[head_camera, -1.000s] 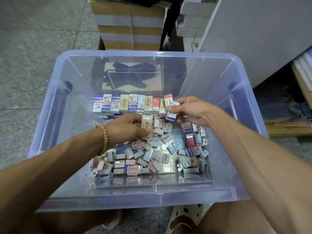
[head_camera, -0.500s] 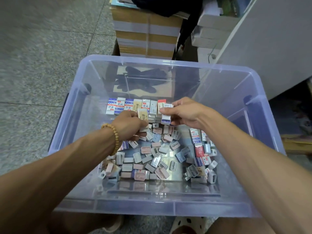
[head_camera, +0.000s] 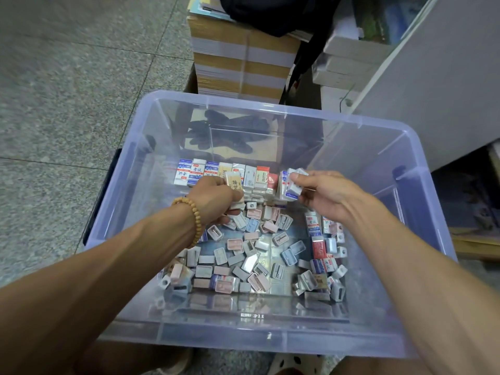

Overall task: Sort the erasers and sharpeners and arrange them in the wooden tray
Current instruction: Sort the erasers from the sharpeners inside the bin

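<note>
Head view: grey speckled stone floor tiles (head_camera: 67, 90); stacked brown-and-white cardboard boxes (head_camera: 243, 58) beyond both hands. Clear bluish plastic bin (head_camera: 422, 212) encloses both hands. Left hand (head_camera: 216, 198) grips cream paper-sleeved eraser (head_camera: 234, 182). Right hand (head_camera: 324, 193) pinches small stack of white-blue erasers (head_camera: 290, 185). Upright eraser row (head_camera: 224, 171) just beyond hands; loose grey, pink, blue sharpeners (head_camera: 257, 255) below wrists.

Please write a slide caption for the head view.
Both hands hold erasers over a row in a clear bin.
</note>
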The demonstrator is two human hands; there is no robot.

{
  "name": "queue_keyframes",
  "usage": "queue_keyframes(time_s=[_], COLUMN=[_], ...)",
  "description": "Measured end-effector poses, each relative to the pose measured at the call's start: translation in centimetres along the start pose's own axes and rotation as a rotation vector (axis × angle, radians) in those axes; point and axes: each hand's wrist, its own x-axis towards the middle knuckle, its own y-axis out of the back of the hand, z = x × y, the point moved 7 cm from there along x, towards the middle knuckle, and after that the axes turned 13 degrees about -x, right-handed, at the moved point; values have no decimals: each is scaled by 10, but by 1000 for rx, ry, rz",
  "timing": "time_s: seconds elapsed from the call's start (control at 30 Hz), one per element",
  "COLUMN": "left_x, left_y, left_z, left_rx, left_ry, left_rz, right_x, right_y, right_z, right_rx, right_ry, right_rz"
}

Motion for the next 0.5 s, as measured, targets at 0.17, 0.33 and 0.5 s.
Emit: queue_keyframes(time_s=[0.17, 0.33, 0.5], left_x=[2, 4, 4], left_y=[0, -1, -2], left_z=[1, 5, 6], left_rx=[2, 37, 34], left_ry=[-14, -56, -70], left_rz=[6, 10, 2], right_x=[6, 17, 16], right_y=[-8, -26, -16], right_z=[1, -3, 0], right_rx=[107, -41, -25], right_ry=[-10, 52, 22], right_rz=[128, 229, 215])
